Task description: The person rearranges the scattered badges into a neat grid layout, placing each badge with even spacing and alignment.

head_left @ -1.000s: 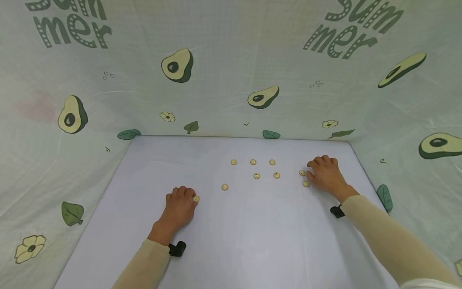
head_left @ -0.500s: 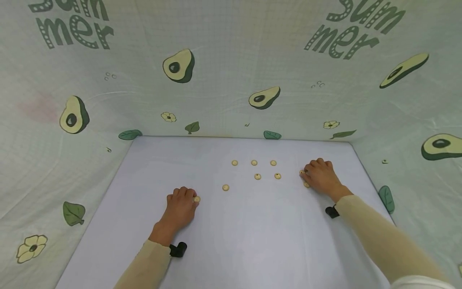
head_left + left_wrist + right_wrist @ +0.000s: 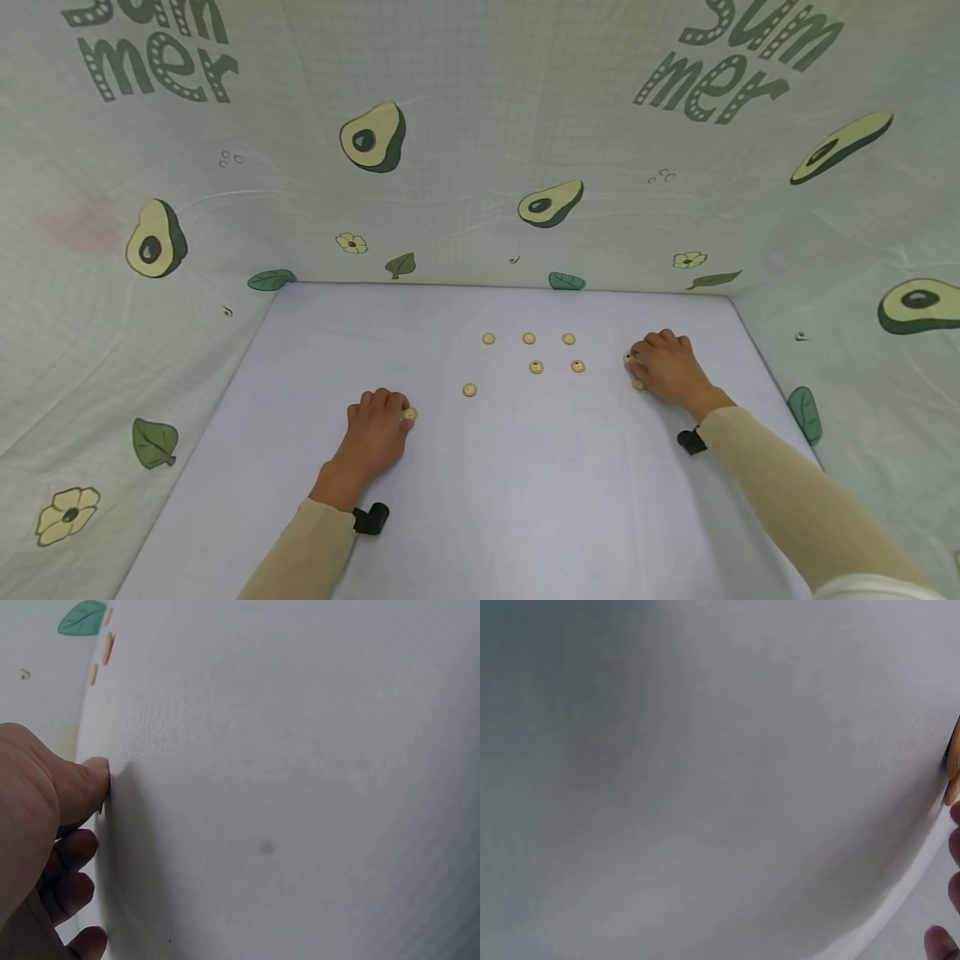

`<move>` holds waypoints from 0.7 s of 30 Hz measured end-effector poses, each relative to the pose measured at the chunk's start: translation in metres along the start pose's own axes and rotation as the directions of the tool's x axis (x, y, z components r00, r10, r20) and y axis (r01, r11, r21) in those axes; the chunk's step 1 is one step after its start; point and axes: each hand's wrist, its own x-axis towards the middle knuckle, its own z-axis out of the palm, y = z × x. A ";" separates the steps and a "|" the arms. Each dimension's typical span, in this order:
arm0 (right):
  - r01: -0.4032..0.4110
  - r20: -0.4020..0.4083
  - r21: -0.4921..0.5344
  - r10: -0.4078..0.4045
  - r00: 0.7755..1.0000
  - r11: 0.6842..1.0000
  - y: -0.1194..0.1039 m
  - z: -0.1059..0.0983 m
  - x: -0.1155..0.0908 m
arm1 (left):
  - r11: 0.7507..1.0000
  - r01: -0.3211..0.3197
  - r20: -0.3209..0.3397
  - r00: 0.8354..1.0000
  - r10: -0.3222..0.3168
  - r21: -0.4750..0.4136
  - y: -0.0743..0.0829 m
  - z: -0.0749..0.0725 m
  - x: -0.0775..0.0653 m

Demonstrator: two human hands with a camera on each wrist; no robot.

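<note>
My left hand [image 3: 373, 432] rests on the left half of the white table, pinching a small round wooden button [image 3: 409, 414] between thumb and index finger. At the right, the thumb and fingers of my right hand [image 3: 666, 367] pinch another wooden button [image 3: 629, 357]. Just below, a further button [image 3: 638, 385] lies partly covered by that hand. In the left wrist view, the thumb [image 3: 86, 784] hides the held button almost wholly. Only fingertips [image 3: 955, 844] and a bit of wooden button [image 3: 954, 757] show at the right wrist view's edge.
Between the hands lie several more wooden buttons: a back row with a middle button [image 3: 529, 338], two in front of it including one button [image 3: 577, 366], and a lone button [image 3: 469, 390] nearer the left hand. A cloth [image 3: 450, 167] printed with avocados surrounds the white table [image 3: 480, 517].
My right hand has moved slightly left and closed its fingers on the upper right button, partly covering the one below. The left hand stays still with its button.
</note>
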 end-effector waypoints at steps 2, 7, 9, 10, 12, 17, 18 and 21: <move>0.004 -0.002 0.005 -0.004 1.000 1.000 0.001 0.000 0.000 | 1.000 -0.001 0.002 1.000 0.001 0.001 0.000 0.000 0.000; 0.026 -0.001 0.021 -0.026 1.000 0.999 0.002 -0.002 0.000 | 1.000 0.001 0.003 1.000 -0.001 0.007 -0.001 0.001 0.000; 0.022 0.001 0.034 -0.022 1.000 0.999 0.001 -0.003 0.001 | 1.000 0.002 0.001 1.000 -0.002 0.007 0.000 0.001 0.000; 0.016 0.005 0.040 -0.016 1.000 0.999 0.001 -0.004 0.001 | 1.000 0.003 0.001 1.000 -0.003 0.007 0.000 0.001 0.000; 0.004 0.013 0.054 -0.004 1.000 0.999 0.002 -0.004 0.003 | 1.000 0.004 -0.001 1.000 -0.004 0.006 0.000 0.001 0.000; -0.006 0.020 0.052 0.005 1.000 0.999 0.004 -0.003 0.007 | 1.000 0.004 -0.001 1.000 -0.004 0.010 0.000 0.000 0.000; -0.004 0.015 0.044 0.003 1.000 0.999 0.004 -0.002 0.007 | 1.000 0.003 -0.002 1.000 -0.003 0.011 0.000 0.000 0.000; 0.002 -0.002 0.011 -0.002 1.000 1.000 0.004 0.000 0.009 | 1.000 0.001 0.000 1.000 -0.001 0.008 -0.001 0.001 0.000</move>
